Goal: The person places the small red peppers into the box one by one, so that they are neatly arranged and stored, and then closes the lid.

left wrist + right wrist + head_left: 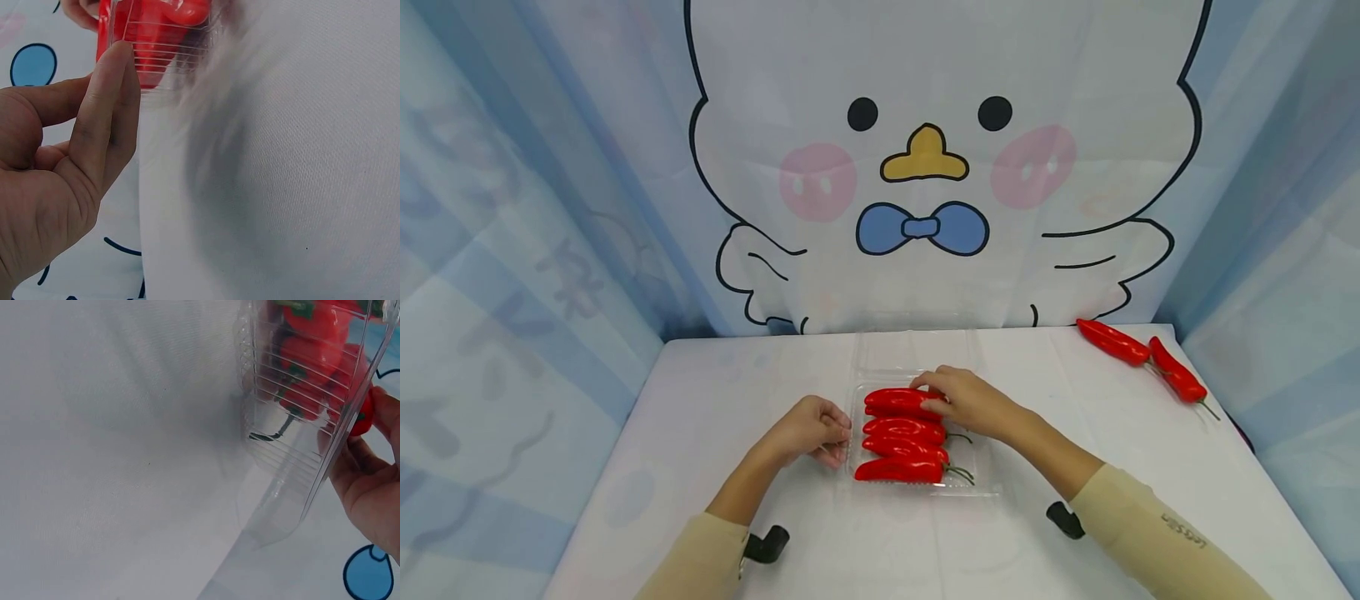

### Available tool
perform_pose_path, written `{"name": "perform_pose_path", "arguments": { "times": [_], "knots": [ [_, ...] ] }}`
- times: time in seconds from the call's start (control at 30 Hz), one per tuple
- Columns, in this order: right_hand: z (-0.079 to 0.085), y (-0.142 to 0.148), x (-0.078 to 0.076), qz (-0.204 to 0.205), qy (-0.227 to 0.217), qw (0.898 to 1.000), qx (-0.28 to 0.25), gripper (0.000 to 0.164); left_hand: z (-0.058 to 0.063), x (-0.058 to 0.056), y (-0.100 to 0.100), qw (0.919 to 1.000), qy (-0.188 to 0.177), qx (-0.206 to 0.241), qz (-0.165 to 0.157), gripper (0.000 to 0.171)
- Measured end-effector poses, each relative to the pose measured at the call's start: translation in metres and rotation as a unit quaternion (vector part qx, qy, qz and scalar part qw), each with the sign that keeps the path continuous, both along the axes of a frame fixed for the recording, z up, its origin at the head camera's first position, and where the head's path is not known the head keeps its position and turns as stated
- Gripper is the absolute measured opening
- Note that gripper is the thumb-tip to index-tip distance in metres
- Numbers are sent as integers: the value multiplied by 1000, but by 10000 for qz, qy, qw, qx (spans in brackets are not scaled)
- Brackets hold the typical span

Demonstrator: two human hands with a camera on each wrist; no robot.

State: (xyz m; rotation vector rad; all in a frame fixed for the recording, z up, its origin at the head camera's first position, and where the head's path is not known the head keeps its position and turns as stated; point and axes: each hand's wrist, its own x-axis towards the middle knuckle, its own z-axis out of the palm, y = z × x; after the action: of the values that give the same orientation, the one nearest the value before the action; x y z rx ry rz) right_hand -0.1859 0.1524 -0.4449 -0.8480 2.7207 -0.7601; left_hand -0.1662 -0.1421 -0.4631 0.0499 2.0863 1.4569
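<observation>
Several glossy red chili peppers (pixel 901 471) lie side by side in a clear plastic container (pixel 988 467), stems toward the right. At the top of the row, my right hand (pixel 973 402) grips the stem end of the farthest red chili pepper (pixel 891 398); its end (pixel 362 420) shows between thumb and fingers in the right wrist view. My left hand (pixel 812 429) pinches the container's left edge with its fingertips. The left wrist view shows those fingers (pixel 103 106) against the ribbed clear wall; the thumb tip is partly hidden.
Two more red chili peppers (pixel 1112 342) lie at the table's far right corner. The container's clear lid (pixel 917 350) stands raised behind it. The white-covered table (pixel 700 417) meets a printed curtain (pixel 925 283) at the back, and curtains hang on both sides.
</observation>
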Motion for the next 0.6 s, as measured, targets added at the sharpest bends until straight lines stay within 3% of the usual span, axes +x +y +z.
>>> {"name": "perform_pose_path", "arguments": {
  "times": [0.6],
  "knots": [
    [-5, 1, -1, -27, 535, 9985, 54, 29, 1, 1, 1, 9996, 52, -252, 73, 13]
  ]
}}
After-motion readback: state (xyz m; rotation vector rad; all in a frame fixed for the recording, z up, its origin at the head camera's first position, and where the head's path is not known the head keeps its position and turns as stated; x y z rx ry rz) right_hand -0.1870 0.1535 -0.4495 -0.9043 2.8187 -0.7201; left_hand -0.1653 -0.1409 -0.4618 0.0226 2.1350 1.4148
